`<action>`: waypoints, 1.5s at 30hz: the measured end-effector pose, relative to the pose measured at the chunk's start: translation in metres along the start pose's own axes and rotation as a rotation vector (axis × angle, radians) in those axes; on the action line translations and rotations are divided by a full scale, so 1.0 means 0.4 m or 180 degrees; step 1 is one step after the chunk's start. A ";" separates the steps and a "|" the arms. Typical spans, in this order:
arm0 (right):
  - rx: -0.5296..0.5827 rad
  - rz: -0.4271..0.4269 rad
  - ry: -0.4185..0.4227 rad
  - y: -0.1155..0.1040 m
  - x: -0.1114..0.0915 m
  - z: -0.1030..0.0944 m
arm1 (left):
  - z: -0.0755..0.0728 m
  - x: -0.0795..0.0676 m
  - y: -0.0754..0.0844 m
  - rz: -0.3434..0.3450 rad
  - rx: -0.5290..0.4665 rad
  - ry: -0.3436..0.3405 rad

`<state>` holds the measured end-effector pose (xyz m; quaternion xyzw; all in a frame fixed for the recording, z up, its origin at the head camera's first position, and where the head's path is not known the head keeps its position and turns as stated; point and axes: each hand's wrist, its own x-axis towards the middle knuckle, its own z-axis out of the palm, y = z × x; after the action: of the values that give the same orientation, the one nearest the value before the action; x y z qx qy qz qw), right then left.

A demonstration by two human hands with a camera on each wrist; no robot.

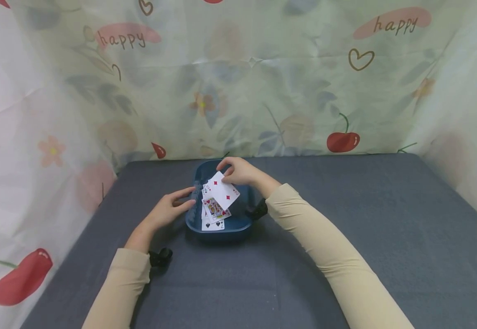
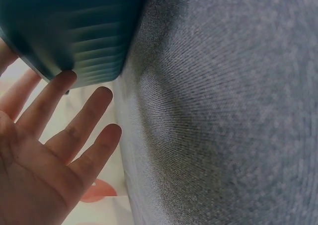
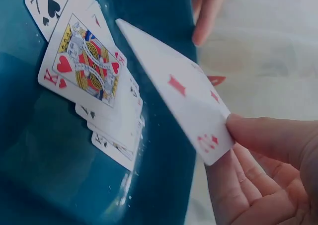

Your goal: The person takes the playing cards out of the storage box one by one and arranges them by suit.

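My right hand (image 1: 240,172) pinches a diamonds playing card (image 3: 171,86) at one corner between thumb and fingers. The card is tilted over a blue plastic basin (image 1: 222,235). Inside the basin several playing cards lie overlapping, among them a king of hearts (image 3: 84,66) and a seven of spades (image 3: 43,2). My left hand (image 1: 170,208) is at the basin's left side with its fingers extended, fingertips right at the rim. In the left wrist view, the palm and spread fingers (image 2: 79,123) show beside the basin's ribbed outer wall.
The basin stands on a dark grey cloth-covered table (image 1: 366,219), towards its far edge. A printed curtain (image 1: 254,91) with cherries and flowers hangs behind the table and along both sides. Black wrist devices (image 1: 161,258) sit at both cuffs.
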<state>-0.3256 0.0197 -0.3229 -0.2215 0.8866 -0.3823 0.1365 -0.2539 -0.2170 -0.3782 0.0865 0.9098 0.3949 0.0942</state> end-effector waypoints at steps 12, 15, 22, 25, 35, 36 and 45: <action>0.0526 0.0053 0.0243 0.041 -0.041 -0.067 | 0.002 -0.001 0.000 -0.0042 0.0022 0.0035; 0.0706 0.0127 0.0330 0.058 -0.049 -0.086 | 0.003 -0.001 0.000 -0.0042 0.0024 0.0042; 0.0827 0.0262 0.0712 0.112 -0.060 -0.133 | 0.003 -0.002 -0.001 -0.0055 -0.0011 0.0040; 0.0886 0.0351 0.0940 0.148 -0.058 -0.148 | 0.004 -0.002 0.000 -0.0072 -0.0035 0.0039; 0.0945 0.0872 0.1652 0.262 -0.041 -0.163 | 0.003 -0.004 -0.001 -0.0019 -0.0054 0.0013; 0.0972 0.0918 0.1684 0.272 -0.037 -0.163 | 0.002 -0.004 -0.001 -0.0015 -0.0054 0.0010; 0.1152 0.1134 0.1721 0.323 -0.028 -0.155 | 0.004 -0.004 0.002 -0.0069 -0.0056 0.0008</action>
<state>-0.3787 0.1423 -0.3761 0.0731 0.8333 -0.5479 -0.0013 -0.2518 -0.2158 -0.3784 0.0753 0.9072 0.4021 0.0980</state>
